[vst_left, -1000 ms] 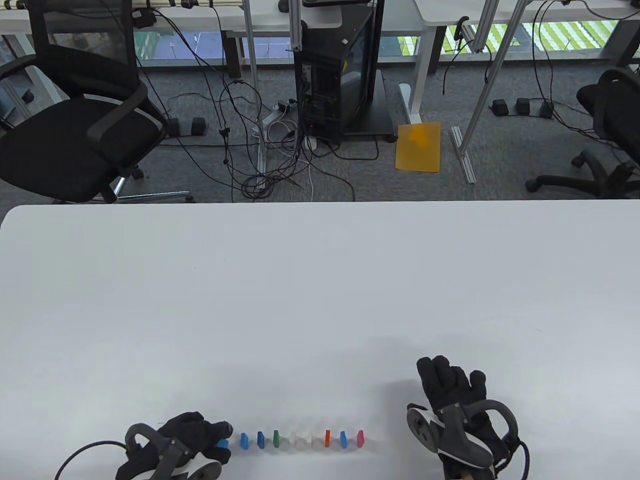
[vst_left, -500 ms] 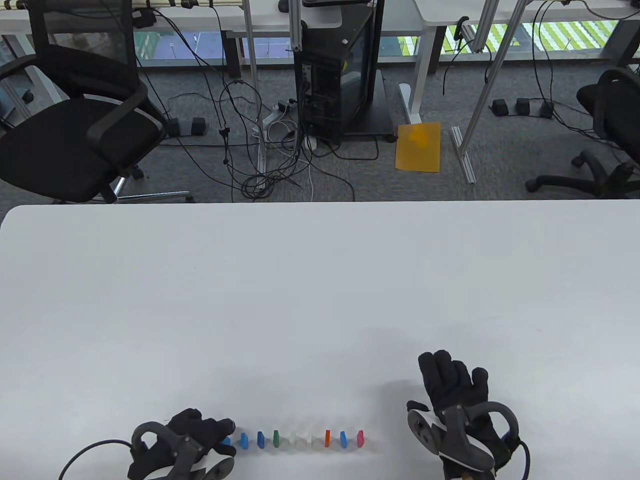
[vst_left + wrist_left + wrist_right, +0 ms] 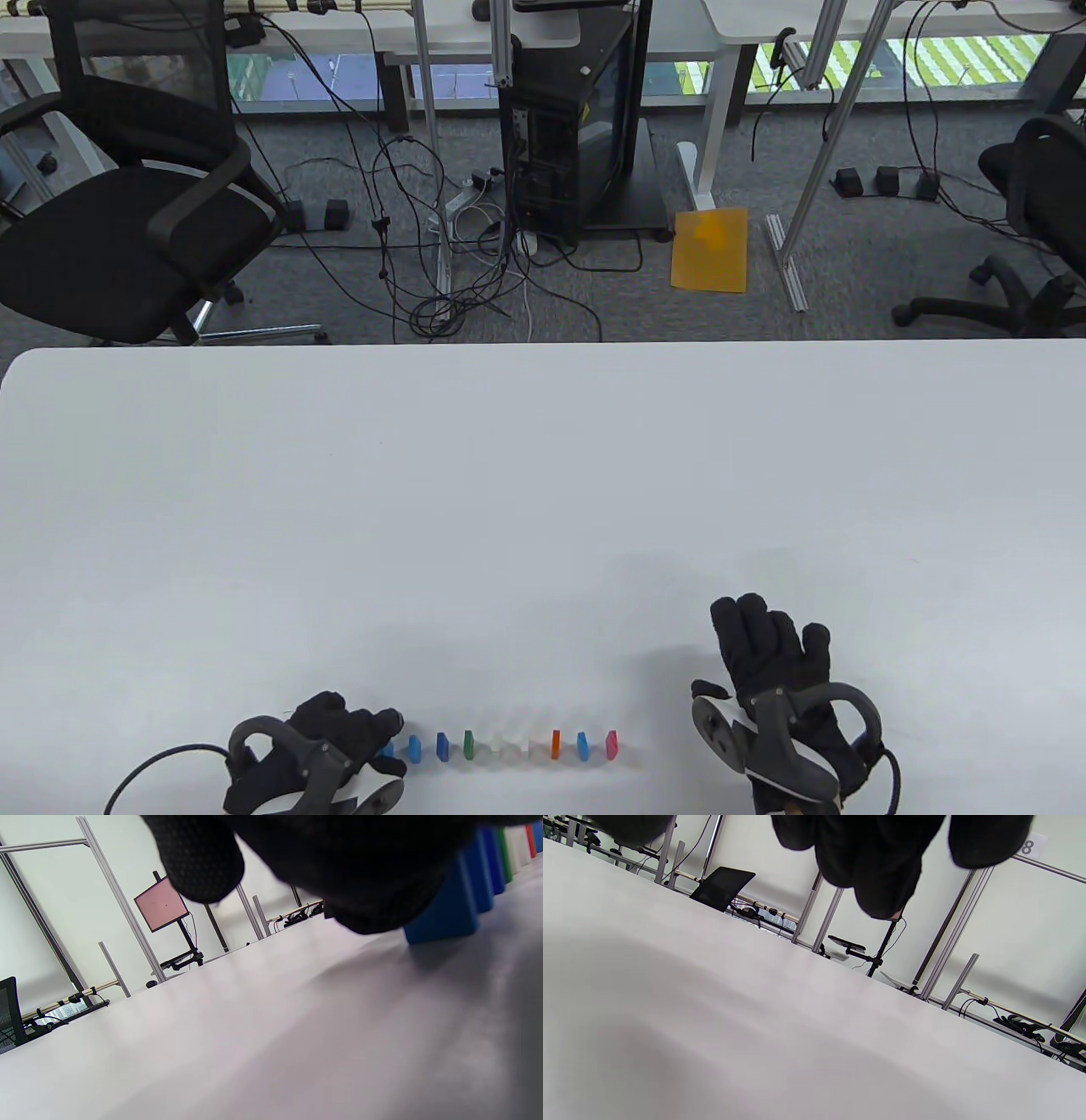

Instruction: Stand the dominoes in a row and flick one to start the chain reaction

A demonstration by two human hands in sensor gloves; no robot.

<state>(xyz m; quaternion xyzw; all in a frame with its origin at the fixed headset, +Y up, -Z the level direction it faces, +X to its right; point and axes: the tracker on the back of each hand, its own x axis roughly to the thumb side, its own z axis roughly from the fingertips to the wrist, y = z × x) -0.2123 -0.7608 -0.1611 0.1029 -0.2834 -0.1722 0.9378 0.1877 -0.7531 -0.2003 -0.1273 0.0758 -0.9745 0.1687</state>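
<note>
A row of small dominoes stands along the table's near edge: blue ones on the left, then green, white, orange, blue and pink. My left hand sits at the row's left end, fingers curled over the top of the leftmost light-blue domino. In the left wrist view, the gloved fingers cover that domino, which stands on the table. My right hand lies flat right of the row with straight fingers and holds nothing.
The white table stretches far beyond the row. Past its far edge are office chairs, a black computer tower and floor cables.
My left hand has shifted slightly right toward the row, and the light-blue domino under its fingers moved with it. The right hand has barely moved.
</note>
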